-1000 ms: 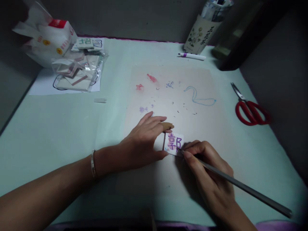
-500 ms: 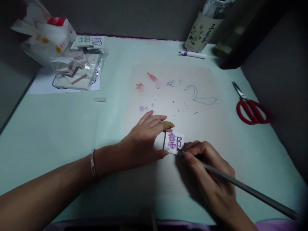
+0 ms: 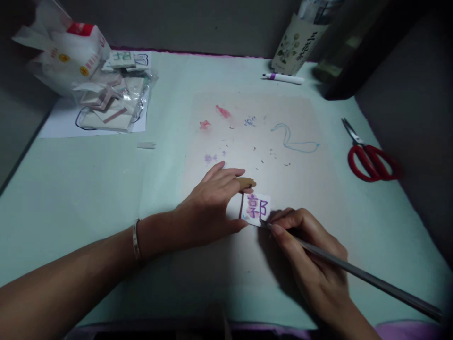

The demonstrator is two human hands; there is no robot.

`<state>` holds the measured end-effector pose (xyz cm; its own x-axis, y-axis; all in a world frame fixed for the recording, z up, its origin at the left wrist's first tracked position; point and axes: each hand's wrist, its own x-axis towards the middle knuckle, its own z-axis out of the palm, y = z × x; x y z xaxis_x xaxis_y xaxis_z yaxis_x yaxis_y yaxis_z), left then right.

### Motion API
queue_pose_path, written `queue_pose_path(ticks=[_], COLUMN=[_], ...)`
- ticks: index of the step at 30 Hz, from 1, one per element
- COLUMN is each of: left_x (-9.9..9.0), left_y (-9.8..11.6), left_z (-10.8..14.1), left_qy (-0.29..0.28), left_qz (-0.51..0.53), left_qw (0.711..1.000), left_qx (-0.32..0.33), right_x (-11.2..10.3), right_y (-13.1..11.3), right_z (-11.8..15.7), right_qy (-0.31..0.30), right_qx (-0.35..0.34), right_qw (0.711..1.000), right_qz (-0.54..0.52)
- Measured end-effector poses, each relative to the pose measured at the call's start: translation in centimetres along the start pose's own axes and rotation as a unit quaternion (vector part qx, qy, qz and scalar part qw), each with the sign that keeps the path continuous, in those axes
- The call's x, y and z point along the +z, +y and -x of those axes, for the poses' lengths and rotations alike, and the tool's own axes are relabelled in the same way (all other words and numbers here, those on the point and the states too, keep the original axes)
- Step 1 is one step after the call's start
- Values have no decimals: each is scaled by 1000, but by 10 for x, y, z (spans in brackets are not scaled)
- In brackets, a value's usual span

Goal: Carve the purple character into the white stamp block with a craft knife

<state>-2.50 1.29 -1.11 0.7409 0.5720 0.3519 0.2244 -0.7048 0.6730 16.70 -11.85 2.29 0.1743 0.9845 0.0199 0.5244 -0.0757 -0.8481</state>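
Now a small white square block with a purple character is held down on the stained pale grey mat between the thumb and bandaged finger of the left hand. Its lower right is met by the tip of a long grey rod-handled tool, gripped in the closed fingers of the right hand.

A small white block lies face up, its top marked with a purple character.

block on sheet, scissors right of sheet, marker behind it, bag far left
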Motion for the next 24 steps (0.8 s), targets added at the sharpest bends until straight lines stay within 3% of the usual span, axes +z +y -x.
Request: queue_pose_path(ticks=[18, 24], left_x=[-2, -3], left_y=[0, -2], left_z=[-1, 0], left_qy=[-14, 7], left_qz=[-6, -43], left_qw=[1000, 999], left_qx=[-1, 21], right_x=[-1, 6], right_y=[-1, -8], right_z=[1, 2], right_qy=[-8, 47], right_qx=[1, 63], right_qw=[1000, 996], right_qz=[-25, -33])
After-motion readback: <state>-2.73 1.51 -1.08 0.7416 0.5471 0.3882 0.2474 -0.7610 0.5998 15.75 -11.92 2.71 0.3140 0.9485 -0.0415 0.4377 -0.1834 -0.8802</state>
